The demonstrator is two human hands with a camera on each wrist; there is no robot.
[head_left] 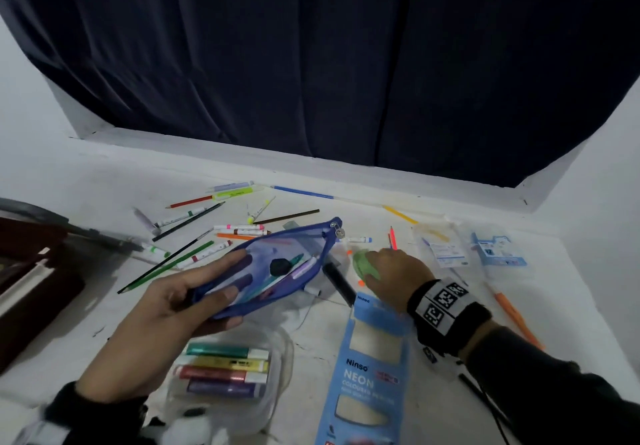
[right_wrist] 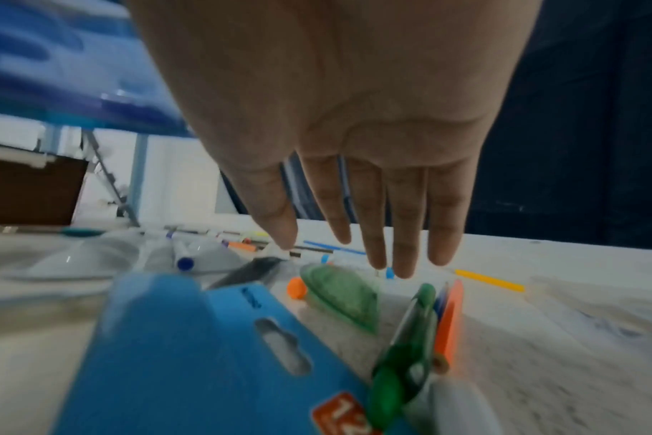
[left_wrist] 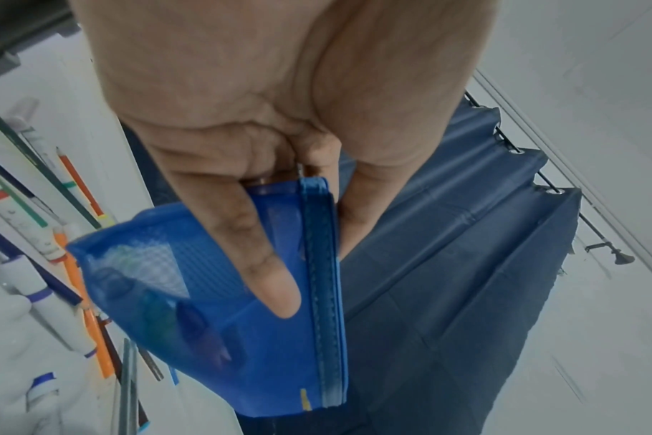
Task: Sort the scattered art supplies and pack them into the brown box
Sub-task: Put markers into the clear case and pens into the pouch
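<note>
Head view: the left hand (head_left: 157, 309) holds a see-through blue mesh zip pouch (head_left: 273, 264) up above the white table (head_left: 86, 181). The fingers are under the pouch and the thumb presses on top, so the pouch is pinched between them. The zip is open. Inside the pouch are a dark round thing and a few pens.

In the left wrist view the thumb (left_wrist: 265, 265) lies flat on the blue mesh, right beside the zip edge.

The right hand (head_left: 393, 273) is low over the table, to the right of the pouch. Its fingers are straight and a little spread. In the right wrist view the fingertips (right_wrist: 404, 265) hang just above a small green oval thing (right_wrist: 341, 300) with an orange cap beside it. In the head view the hand looks like it touches the green thing, but I cannot tell for sure. The fingers are not wrapped around it.

A long blue card pack that says NEON (head_left: 367, 368) lies on the table near the right wrist. A clear plastic case of shiny glitter markers (head_left: 225, 368) sits under the left hand. Many loose pencils and markers (head_left: 207, 236) lie scattered behind the pouch. The dark brown box (head_left: 31, 271) is at the far left edge of the table, well apart from both hands.
</note>
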